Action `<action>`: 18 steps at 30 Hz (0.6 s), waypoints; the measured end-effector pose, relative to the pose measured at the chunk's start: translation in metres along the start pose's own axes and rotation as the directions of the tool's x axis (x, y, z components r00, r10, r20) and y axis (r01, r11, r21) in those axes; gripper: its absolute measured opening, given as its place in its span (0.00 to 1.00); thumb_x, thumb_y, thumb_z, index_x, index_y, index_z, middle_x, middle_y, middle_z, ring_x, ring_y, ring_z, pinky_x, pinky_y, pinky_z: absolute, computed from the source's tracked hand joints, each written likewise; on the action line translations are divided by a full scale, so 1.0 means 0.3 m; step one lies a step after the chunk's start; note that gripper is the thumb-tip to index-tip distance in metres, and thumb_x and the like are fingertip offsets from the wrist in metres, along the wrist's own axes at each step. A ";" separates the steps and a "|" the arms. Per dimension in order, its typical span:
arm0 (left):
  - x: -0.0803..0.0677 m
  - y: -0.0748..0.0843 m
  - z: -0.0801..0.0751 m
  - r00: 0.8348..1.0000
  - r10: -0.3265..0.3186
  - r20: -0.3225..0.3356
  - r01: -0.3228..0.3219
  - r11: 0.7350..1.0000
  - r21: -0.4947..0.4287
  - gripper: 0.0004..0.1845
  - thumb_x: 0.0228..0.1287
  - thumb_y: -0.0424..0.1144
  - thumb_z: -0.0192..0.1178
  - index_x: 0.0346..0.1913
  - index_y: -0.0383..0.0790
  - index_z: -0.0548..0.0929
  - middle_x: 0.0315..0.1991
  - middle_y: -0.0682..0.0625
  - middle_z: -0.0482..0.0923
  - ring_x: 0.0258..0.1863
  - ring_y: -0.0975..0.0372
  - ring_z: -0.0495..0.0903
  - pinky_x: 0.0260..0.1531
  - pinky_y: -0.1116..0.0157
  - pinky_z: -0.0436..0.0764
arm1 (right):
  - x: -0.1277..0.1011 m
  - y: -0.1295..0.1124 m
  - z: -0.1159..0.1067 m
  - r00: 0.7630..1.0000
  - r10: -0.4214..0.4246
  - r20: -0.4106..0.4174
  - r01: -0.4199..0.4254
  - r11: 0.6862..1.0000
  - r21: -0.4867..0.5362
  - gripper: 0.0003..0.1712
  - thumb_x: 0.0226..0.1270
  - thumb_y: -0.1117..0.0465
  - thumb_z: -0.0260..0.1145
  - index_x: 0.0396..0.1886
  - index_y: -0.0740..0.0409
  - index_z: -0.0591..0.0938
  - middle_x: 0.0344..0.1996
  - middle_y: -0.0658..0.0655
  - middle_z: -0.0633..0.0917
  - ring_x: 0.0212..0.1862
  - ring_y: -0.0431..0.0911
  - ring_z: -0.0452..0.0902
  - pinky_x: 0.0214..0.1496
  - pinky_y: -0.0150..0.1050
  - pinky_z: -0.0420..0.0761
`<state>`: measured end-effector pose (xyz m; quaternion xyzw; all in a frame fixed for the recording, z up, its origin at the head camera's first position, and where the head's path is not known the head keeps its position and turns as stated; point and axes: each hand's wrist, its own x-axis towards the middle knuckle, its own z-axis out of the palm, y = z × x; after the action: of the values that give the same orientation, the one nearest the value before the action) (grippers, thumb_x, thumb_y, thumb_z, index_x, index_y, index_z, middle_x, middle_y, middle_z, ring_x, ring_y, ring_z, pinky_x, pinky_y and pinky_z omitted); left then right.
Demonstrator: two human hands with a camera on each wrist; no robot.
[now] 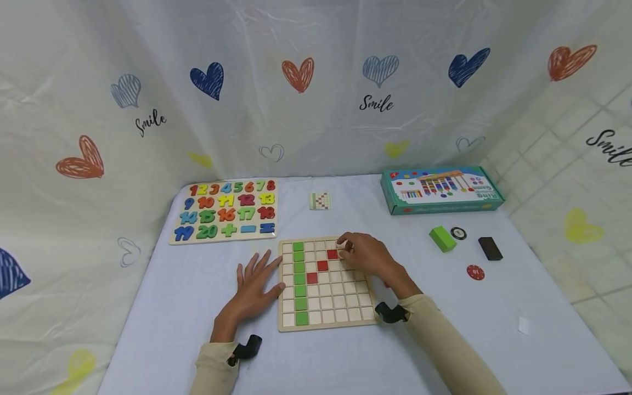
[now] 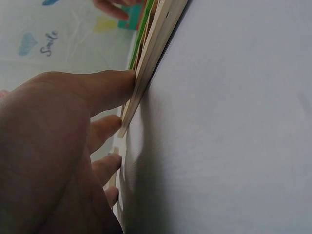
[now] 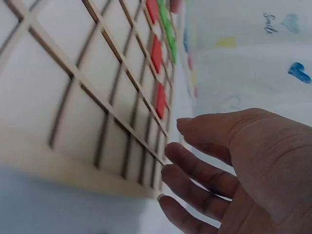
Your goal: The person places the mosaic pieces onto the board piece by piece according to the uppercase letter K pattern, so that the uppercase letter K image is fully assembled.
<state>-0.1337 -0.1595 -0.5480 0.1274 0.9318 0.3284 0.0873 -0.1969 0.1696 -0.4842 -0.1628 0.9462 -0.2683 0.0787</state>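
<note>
A wooden grid board (image 1: pixel 327 328) lies on the table, with a column of green tiles (image 1: pixel 299 278) near its left side. Several red tiles (image 1: pixel 322 266) run diagonally up to the right. My left hand (image 1: pixel 254 293) is spread beside the board; its thumb and index finger touch the left edge, and in the left wrist view the thumb (image 2: pixel 114 87) presses the wooden rim. My right hand (image 1: pixel 367 255) is over the upper right corner, fingers loosely bent. In the right wrist view, a gap shows between thumb (image 3: pixel 204 129) and fingers, with nothing visible in it.
Behind lie a number puzzle board (image 1: pixel 224 211), a small pattern card (image 1: pixel 320 201) and a green game box (image 1: pixel 444 189). To the right are a green block (image 1: pixel 443 239), a black block (image 1: pixel 490 248), a black-and-white disc (image 1: pixel 458 233), a red chip (image 1: pixel 476 272) and a white slip (image 1: pixel 523 325).
</note>
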 end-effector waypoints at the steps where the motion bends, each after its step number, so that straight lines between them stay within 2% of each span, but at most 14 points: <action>1: -0.001 -0.001 0.001 1.000 -0.002 0.000 0.002 1.000 0.003 0.39 0.76 0.51 0.63 0.85 0.54 0.61 0.88 0.45 0.45 0.87 0.45 0.34 0.75 0.33 0.24 | -0.010 0.005 -0.020 1.000 0.012 0.005 -0.012 1.000 -0.009 0.16 0.76 0.57 0.70 0.58 0.55 0.86 0.42 0.54 0.89 0.41 0.46 0.84 0.39 0.45 0.83; 5: -0.005 -0.002 0.002 1.000 -0.005 -0.005 0.005 1.000 0.007 0.39 0.75 0.51 0.63 0.85 0.54 0.62 0.88 0.45 0.46 0.86 0.44 0.35 0.76 0.32 0.25 | -0.058 0.034 -0.115 0.993 0.099 0.064 -0.094 0.993 -0.070 0.15 0.74 0.56 0.70 0.56 0.55 0.86 0.44 0.56 0.89 0.41 0.48 0.83 0.41 0.47 0.84; 10: -0.006 0.003 -0.004 1.000 -0.001 -0.004 0.001 1.000 -0.002 0.39 0.76 0.51 0.63 0.84 0.53 0.62 0.88 0.44 0.46 0.86 0.44 0.35 0.75 0.32 0.25 | -0.123 0.092 -0.197 0.947 0.241 0.210 -0.201 0.960 -0.192 0.20 0.66 0.55 0.76 0.56 0.55 0.86 0.45 0.59 0.87 0.42 0.50 0.81 0.40 0.48 0.84; 14: -0.003 0.005 -0.006 1.000 0.002 0.005 -0.002 1.000 -0.003 0.39 0.76 0.51 0.62 0.85 0.53 0.61 0.88 0.44 0.45 0.86 0.44 0.34 0.75 0.32 0.24 | -0.156 0.142 -0.212 0.916 0.292 0.276 -0.239 0.948 -0.209 0.25 0.61 0.53 0.80 0.56 0.54 0.85 0.48 0.60 0.86 0.45 0.52 0.79 0.41 0.48 0.84; 18: -0.004 0.006 -0.003 1.000 0.005 -0.003 -0.005 1.000 -0.003 0.39 0.76 0.51 0.63 0.84 0.53 0.62 0.88 0.44 0.46 0.86 0.43 0.35 0.75 0.32 0.24 | -0.169 0.182 -0.199 0.917 0.282 0.283 -0.241 0.955 -0.171 0.24 0.61 0.51 0.81 0.54 0.53 0.85 0.48 0.60 0.85 0.46 0.52 0.78 0.41 0.47 0.84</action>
<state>-0.1323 -0.1589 -0.5461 0.1294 0.9311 0.3301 0.0853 -0.1782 0.2599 -0.4598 -0.0787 0.9517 -0.1637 0.2475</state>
